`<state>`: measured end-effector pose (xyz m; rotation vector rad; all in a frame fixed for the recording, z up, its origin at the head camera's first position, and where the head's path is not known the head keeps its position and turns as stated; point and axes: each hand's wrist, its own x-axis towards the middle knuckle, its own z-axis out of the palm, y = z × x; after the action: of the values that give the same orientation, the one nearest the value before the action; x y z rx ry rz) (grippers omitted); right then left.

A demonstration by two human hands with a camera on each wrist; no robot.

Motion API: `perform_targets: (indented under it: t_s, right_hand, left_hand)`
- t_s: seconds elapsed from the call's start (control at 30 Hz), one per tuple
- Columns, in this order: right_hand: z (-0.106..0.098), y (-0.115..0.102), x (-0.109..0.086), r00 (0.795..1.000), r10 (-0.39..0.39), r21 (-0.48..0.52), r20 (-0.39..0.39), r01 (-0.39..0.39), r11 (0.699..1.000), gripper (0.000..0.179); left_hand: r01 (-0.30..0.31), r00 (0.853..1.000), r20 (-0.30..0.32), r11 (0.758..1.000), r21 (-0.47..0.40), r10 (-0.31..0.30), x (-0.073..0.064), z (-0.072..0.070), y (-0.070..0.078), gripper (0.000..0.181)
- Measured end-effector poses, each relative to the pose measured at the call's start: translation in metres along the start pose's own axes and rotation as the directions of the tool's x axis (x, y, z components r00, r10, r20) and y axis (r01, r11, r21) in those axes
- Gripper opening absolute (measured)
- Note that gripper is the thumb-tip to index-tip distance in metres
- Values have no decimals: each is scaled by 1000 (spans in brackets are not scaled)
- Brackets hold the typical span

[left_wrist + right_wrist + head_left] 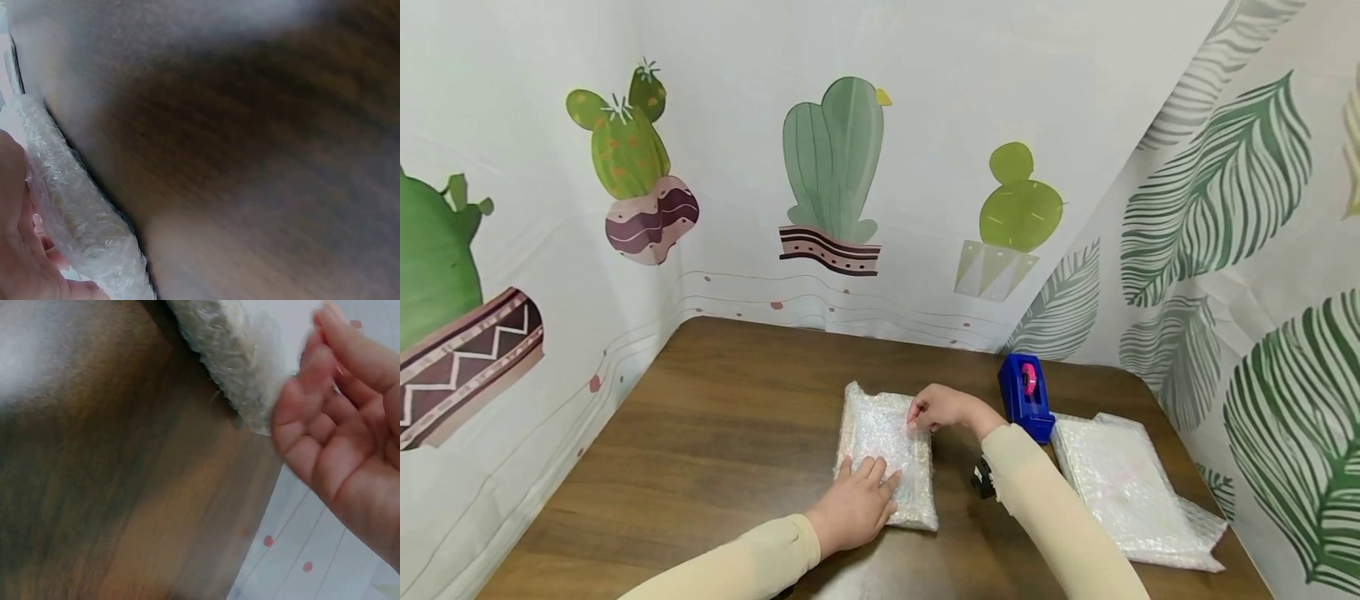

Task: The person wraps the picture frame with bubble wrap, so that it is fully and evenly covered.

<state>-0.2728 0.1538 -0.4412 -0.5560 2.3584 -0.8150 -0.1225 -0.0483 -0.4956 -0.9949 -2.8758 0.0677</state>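
A flat package in bubble wrap (871,417) lies on the table in the head view. My left hand (856,502) rests on its near part with straight, spread fingers. At the package's upper right, my right hand (942,408) pinches what looks like a small pinkish piece of tape between thumb and fingertips. In the left wrist view, the left hand (22,231) lies along the wrapped edge (81,200). The right wrist view has the right hand (350,419) beside a wrapped corner (228,369), thumb and forefinger tips together; the pinched piece is mostly hidden.
A blue tape dispenser (1024,400) with a pink core stands right of the package. Further right, another bubble-wrapped package (1123,492) lies near the table's right edge, bearing a faint pink strip. A printed cloth (730,208) hangs behind the brown wooden table (722,433).
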Motion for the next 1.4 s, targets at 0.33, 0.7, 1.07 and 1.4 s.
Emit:
perform_targets:
  t_s: [0.33, 0.7, 1.07, 1.4]
  right_hand:
    - [20, 1, 6, 973, 6, -198, -233, -54, 979, 16]
    - [16, 12, 0, 980, -25, -41, -197, 18, 999, 10]
    - [22, 16, -5, 934, 11, -94, -358, -48, 994, 11]
    - [35, 32, -6, 916, 284, 433, -285, -142, 890, 15]
  left_hand:
    - [5, 999, 33, 1000, -12, -5, 0, -1, -1, 48]
    - [23, 998, 57, 993, -114, -16, 3, -6, -7, 47]
    - [40, 998, 50, 990, -138, -33, 4, -9, -6, 47]
    - [62, 997, 52, 987, -146, -55, 4, -6, -5, 48]
